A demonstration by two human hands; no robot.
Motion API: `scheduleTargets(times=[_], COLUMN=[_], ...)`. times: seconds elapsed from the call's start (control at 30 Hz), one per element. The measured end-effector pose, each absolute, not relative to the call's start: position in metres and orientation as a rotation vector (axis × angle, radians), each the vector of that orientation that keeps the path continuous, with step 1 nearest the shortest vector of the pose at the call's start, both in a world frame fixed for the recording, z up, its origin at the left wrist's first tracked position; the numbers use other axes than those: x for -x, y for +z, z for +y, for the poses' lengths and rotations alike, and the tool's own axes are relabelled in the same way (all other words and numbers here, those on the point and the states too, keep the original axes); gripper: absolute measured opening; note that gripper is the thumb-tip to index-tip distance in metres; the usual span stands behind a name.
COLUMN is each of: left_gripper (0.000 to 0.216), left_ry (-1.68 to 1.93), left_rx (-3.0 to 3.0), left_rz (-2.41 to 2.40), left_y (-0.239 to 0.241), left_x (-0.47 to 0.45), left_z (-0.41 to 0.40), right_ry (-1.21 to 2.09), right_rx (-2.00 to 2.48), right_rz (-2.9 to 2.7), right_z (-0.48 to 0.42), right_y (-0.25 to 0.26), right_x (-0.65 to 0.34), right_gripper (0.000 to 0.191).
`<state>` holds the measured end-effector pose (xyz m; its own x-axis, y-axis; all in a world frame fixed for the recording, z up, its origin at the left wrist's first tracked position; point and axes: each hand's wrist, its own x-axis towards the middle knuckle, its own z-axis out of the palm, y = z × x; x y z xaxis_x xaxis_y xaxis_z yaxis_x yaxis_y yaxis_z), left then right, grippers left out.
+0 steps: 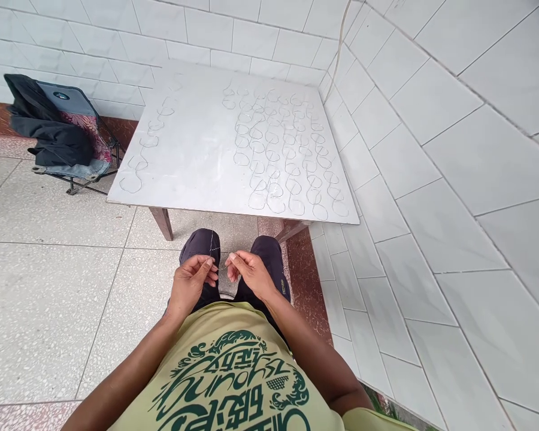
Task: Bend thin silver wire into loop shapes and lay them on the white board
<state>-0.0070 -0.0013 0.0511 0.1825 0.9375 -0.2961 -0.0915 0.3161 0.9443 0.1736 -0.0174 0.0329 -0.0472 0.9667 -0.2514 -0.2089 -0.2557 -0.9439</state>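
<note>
My left hand and my right hand are held close together over my knees, both with fingers pinched. A thin line rises from my left fingertips, and a short stretch of it runs between the two hands. In front of me stands a low white board table. Several small loops of thin line lie on it in rows toward the right, and a single row of loops runs down its left side.
A white tiled wall runs along the right and behind the table. A folding chair with dark clothes on it stands at the left on the speckled floor. A cord hangs down the wall corner.
</note>
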Motion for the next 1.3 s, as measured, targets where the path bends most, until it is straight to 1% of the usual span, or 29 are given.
scheduleTargets(times=[0.13,0.3,0.4,0.5,0.67,0.8,0.93,1.17,1.3], left_gripper=[0.033,0.032,0.03,0.027,0.026,0.024,0.023,0.023,0.025], left_ry=[0.922,0.87,0.813,0.774,0.711,0.688,0.69,0.678,0.651], left_rx=[-1.062,-1.194,-1.277,-1.357,-1.506,-1.65,-1.694,-1.602,-1.555], left_rz=[1.173,1.187,1.174,1.149,1.086,1.059,1.043,1.059,1.063], left_y=[0.06,0.077,0.089,0.1,0.102,0.098,0.094,0.081,0.081], left_x=[0.015,0.032,0.041,0.048,0.052,0.055,0.059,0.057,0.047], left_z=[0.016,0.056,0.079,0.091,0.083,0.065,0.052,0.047,0.051], right_ry=[1.487,1.428,1.402,1.338,1.032,0.951,0.945,1.11,1.105], right_rx=[1.253,1.453,1.511,1.506,1.35,1.337,1.323,1.281,1.314], right_rz=[-0.951,-1.051,-1.092,-1.102,-1.081,-1.119,-1.139,-0.877,-0.948], right_z=[-0.019,-0.025,-0.026,-0.019,0.015,0.04,0.044,0.041,0.044], right_y=[0.023,0.002,-0.001,0.016,0.076,0.111,0.114,0.099,0.097], right_x=[-0.177,-0.186,-0.188,-0.185,-0.166,-0.147,-0.132,-0.128,-0.141], right_gripper=[0.047,0.048,0.05,0.054,0.047,0.046,0.049,0.05,0.052])
